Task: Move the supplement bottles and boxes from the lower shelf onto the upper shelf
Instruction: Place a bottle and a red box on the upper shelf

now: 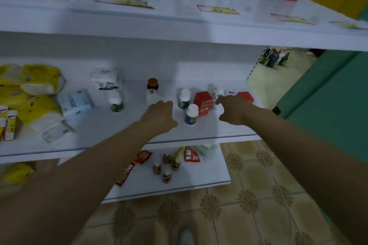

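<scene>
Our two forearms fill the bottom of the view, reaching forward over the lower shelf (119, 131). The left hand (162, 114) shows us its knuckles, fingers curled away toward a pale clear bottle (152, 96) that stands upright straight ahead of it. A dark bottle with an orange cap (153, 83) stands just behind that. The blur hides whether the fingers grip the clear bottle or only touch it.

The right hand (233, 111) points its thumb left toward a red box (203, 103), while its hidden fingers lie toward a small white bottle (225, 92) that seems to lie on its side. A second red box (246, 96) sits just beyond, and we cannot tell what this hand holds, if anything.

Between the hands stand two white-capped bottles, a green-labelled bottle (184, 99) and a blue-labelled bottle (191, 114), both upright. Each is near either hand.

The upper shelf (159, 18) overhangs all of this. We judge that anything lifted must first come back toward us, then rise past its front edge.
</scene>
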Demonstrator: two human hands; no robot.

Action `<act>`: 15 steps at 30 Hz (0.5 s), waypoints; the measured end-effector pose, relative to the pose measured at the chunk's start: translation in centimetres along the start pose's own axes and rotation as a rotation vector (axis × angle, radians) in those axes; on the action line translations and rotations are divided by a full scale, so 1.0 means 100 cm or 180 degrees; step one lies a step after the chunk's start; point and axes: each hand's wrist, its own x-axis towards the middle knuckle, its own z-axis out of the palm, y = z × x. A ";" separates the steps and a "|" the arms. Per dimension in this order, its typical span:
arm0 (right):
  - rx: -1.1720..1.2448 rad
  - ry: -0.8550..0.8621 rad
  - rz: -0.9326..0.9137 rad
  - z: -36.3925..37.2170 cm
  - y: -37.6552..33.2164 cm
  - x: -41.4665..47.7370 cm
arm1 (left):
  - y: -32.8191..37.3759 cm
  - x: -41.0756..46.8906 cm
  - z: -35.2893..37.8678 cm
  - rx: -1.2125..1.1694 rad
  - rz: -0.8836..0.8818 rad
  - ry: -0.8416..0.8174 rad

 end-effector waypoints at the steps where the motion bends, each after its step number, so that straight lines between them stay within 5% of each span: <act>1: 0.0003 -0.0026 -0.0069 0.004 0.010 0.016 | 0.008 0.013 0.008 -0.0103 -0.0052 -0.0035; 8: 0.0221 0.0174 -0.0476 0.031 0.051 0.118 | 0.027 0.090 0.070 -0.0696 -0.0429 -0.0132; 15: -0.0050 0.0243 -0.0876 0.066 0.065 0.199 | 0.035 0.151 0.102 -0.1517 -0.0647 0.0300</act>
